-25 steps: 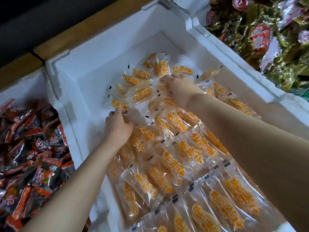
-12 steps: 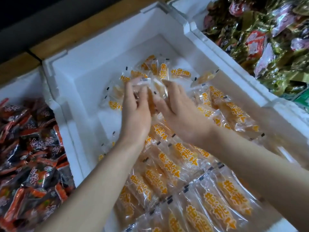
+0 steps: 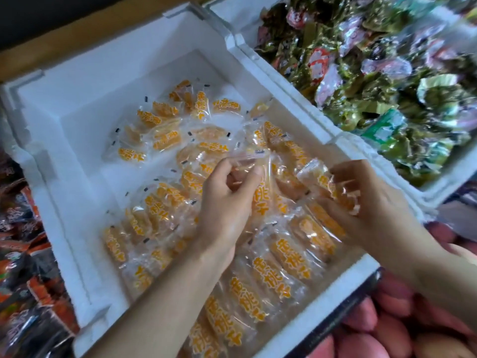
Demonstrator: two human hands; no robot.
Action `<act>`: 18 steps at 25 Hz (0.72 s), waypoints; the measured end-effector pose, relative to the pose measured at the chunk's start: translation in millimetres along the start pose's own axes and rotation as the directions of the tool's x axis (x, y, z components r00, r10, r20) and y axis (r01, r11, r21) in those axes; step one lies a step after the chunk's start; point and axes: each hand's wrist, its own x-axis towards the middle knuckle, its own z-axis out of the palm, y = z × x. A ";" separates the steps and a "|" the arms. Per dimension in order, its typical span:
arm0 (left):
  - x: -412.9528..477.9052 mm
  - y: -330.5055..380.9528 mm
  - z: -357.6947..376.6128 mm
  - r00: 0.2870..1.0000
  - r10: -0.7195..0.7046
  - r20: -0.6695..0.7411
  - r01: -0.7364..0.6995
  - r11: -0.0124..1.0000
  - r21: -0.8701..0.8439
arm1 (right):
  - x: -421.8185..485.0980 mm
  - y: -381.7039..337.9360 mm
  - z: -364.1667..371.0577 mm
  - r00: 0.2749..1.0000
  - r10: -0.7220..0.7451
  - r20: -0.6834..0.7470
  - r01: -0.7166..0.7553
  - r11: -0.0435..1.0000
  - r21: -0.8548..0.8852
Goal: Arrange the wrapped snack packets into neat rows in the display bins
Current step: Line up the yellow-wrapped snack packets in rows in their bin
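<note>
A wooden shelf point(image 3: 77, 40) edge runs behind a white foam bin point(image 3: 77, 104), with red packets point(image 3: 23, 254) heaped to its left and green packets point(image 3: 374, 73) to its right. Inside the bin, clear orange packets point(image 3: 260, 293) fill the near half in overlapping rows, their long axes slanting from far left to near right. Loose packets point(image 3: 165, 138) lie at mixed angles across the far floor. Above the rows the left hand point(image 3: 227, 205) extends from the near edge, its back to the camera. Its thumb and curled fingers pinch the top seal of a hanging packet point(image 3: 262, 195), whose long axis is nearly upright in the frame. Just beside it, the right hand point(image 3: 376, 208) extends from the near right, fingers curled round a second packet point(image 3: 317, 177). That packet's long axis points up and left towards the other hand. Whether the two held packets touch cannot be told.
</note>
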 end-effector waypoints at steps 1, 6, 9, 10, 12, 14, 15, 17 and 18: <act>-2.9 0.7 4.4 1.000 -0.006 0.006 0.006 1.000 0.004 | -5.2 8.9 -5.5 1.000 0.018 0.000 -0.018 0.998 -0.056; -10.6 0.0 24.2 0.995 -0.073 0.068 0.077 0.995 -0.059 | -16.8 29.0 -19.2 0.997 0.042 0.072 -0.020 0.962 -0.274; -12.4 3.8 32.5 0.990 -0.086 0.109 0.092 0.994 -0.054 | -18.3 27.8 -20.1 0.999 -0.020 0.046 0.035 0.934 -0.357; -13.3 5.7 35.0 0.988 -0.101 0.121 0.107 0.993 -0.050 | -18.9 29.0 -19.0 0.998 -0.051 0.033 0.060 0.924 -0.377; -13.1 6.3 38.1 0.981 -0.128 0.145 0.133 0.991 -0.026 | -19.3 33.6 -16.4 0.995 -0.099 0.013 0.094 0.886 -0.454; -11.3 3.2 39.7 0.979 -0.122 0.163 0.116 0.992 0.046 | -19.1 37.5 -16.2 0.992 -0.123 -0.019 0.099 0.870 -0.484; -10.9 3.0 40.6 0.979 -0.116 0.168 0.105 0.992 0.075 | -19.9 35.8 -17.3 0.991 -0.125 -0.047 0.093 0.899 -0.428; -12.6 4.0 44.7 0.976 -0.121 0.179 0.107 0.990 0.087 | -22.5 25.3 -22.1 0.994 -0.090 -0.056 0.079 0.981 -0.178; -13.6 5.1 47.7 0.974 -0.123 0.192 0.105 0.989 0.102 | -24.8 17.3 -23.3 0.996 -0.093 -0.012 0.092 0.992 -0.089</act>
